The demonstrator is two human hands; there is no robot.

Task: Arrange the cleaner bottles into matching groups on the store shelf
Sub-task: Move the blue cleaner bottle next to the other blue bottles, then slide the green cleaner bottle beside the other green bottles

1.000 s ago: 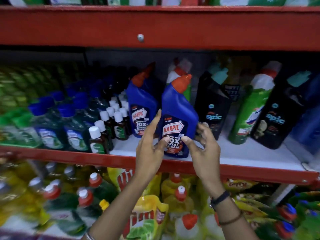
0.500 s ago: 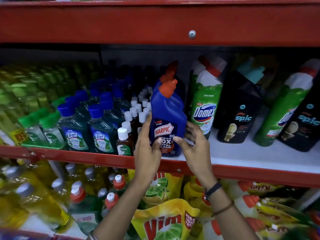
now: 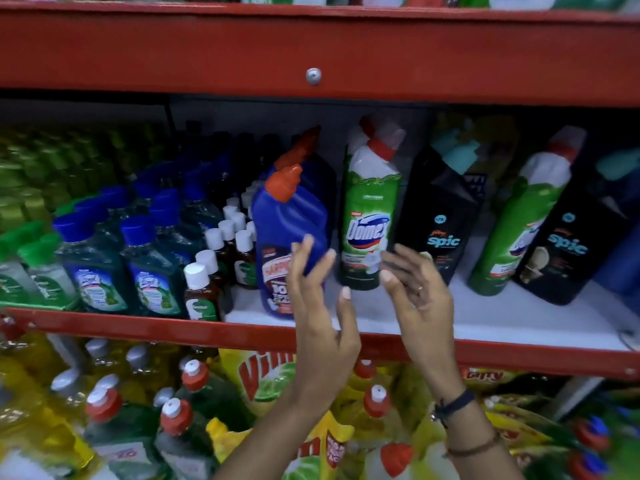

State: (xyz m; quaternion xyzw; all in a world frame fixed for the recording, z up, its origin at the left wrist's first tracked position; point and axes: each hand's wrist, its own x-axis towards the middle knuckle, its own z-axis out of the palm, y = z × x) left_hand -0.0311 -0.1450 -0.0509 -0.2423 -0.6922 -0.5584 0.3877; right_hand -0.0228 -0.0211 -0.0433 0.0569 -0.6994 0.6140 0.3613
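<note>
A blue Harpic bottle (image 3: 287,216) with an orange cap stands at the shelf's front, another blue one (image 3: 311,147) right behind it. My left hand (image 3: 320,306) is open in front of its lower right side, fingers apart, holding nothing. My right hand (image 3: 415,292) is open too, fingers spread before a green Domex bottle (image 3: 369,216) and a black Spic bottle (image 3: 440,216). Further right lean a second green Domex bottle (image 3: 519,223) and a second black Spic bottle (image 3: 575,237).
The white shelf board (image 3: 485,317) has a red front lip (image 3: 173,327) and a red beam (image 3: 311,46) above. Small brown bottles (image 3: 201,289) and blue-capped bottles (image 3: 145,271) crowd the left. Yellow Vim pouches (image 3: 266,379) and bottles fill the shelf below.
Both hands have let go of the blue Harpic bottle, which now stands beside the small brown bottles. The hands have drawn back and opened; the right hand has shifted right.
</note>
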